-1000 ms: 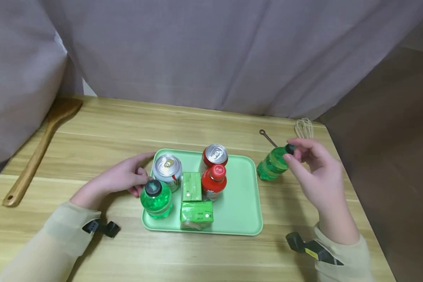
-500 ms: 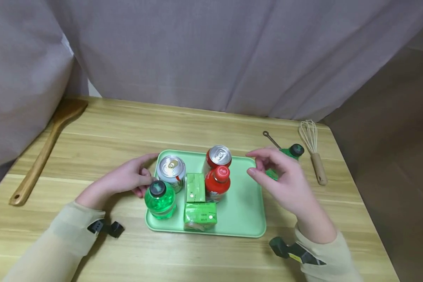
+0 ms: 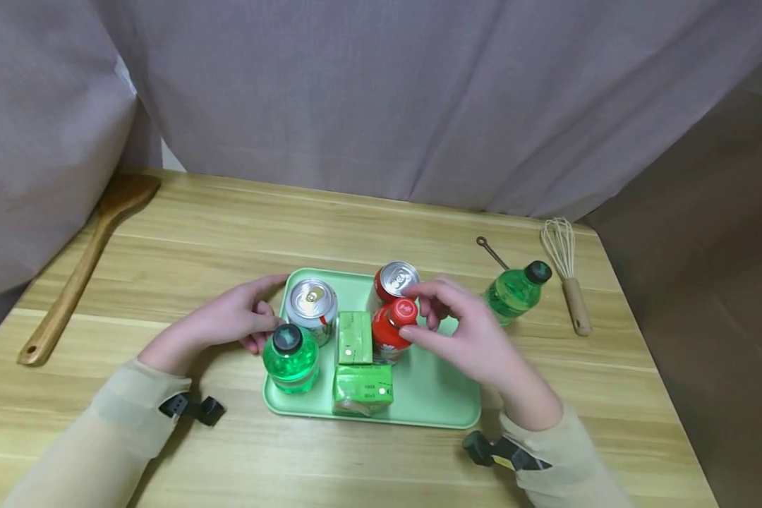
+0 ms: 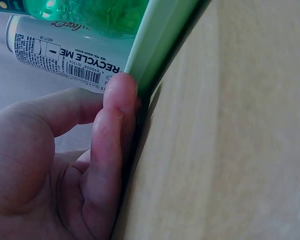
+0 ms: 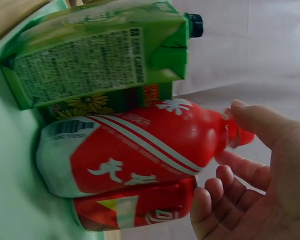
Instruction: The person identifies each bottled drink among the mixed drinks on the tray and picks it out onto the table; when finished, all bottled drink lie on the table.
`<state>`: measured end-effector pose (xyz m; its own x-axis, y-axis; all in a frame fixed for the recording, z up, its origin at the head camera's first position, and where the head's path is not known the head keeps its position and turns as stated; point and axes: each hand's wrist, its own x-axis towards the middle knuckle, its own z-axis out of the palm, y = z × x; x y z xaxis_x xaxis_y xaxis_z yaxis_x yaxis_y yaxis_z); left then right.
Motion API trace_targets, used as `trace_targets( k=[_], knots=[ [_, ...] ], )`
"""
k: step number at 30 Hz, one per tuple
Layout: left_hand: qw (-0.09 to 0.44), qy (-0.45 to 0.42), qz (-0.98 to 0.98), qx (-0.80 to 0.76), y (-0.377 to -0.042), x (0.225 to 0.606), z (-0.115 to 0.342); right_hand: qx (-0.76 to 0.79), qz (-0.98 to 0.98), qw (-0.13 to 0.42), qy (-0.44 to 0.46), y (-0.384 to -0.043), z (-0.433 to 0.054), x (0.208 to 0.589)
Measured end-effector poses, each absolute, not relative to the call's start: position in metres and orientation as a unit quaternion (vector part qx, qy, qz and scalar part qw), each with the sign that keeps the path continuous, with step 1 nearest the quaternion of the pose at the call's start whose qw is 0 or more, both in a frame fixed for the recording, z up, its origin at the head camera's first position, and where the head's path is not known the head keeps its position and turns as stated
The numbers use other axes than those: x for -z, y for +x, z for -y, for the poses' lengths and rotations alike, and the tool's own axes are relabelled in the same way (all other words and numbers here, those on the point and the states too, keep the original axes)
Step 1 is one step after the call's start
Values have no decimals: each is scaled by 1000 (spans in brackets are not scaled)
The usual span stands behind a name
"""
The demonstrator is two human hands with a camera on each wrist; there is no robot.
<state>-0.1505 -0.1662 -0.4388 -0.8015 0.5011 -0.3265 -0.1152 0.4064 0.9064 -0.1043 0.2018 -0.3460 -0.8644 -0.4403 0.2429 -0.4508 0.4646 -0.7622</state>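
Note:
A pale green tray [image 3: 441, 384] bears the drinks. My left hand [image 3: 231, 317] grips its left rim beside a silver can [image 3: 311, 303] and a green bottle [image 3: 291, 360] with a black cap. In the left wrist view the curled fingertips [image 4: 121, 90] meet the outer rim. My right hand [image 3: 473, 328] pinches the cap of a red bottle [image 5: 140, 145], thumb on one side and forefinger at the other; the remaining fingers curl loosely. This bottle stands upright between a red can [image 3: 396, 279] and two green drink cartons [image 3: 355, 339].
Right of the tray stands another green bottle [image 3: 514, 293], partly covering a thin brown handle [image 3: 492, 250]. A whisk [image 3: 568, 275] lies farther right. At the left lies a wooden spatula [image 3: 82, 264]. Grey curtains [image 3: 330, 99] hang behind the table.
My right hand lets go of the second green bottle, leaving it standing right of the tray, and moves left to the red bottle's cap. The left hand stays at the tray rim.

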Motion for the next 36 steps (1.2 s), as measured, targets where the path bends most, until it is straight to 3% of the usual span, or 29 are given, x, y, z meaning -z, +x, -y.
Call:
trace_targets(
  k=[36],
  knots=[
    [293,128,-783,-533,-150,435,166,-461,858,30,222,-98,-186,359]
  ],
)
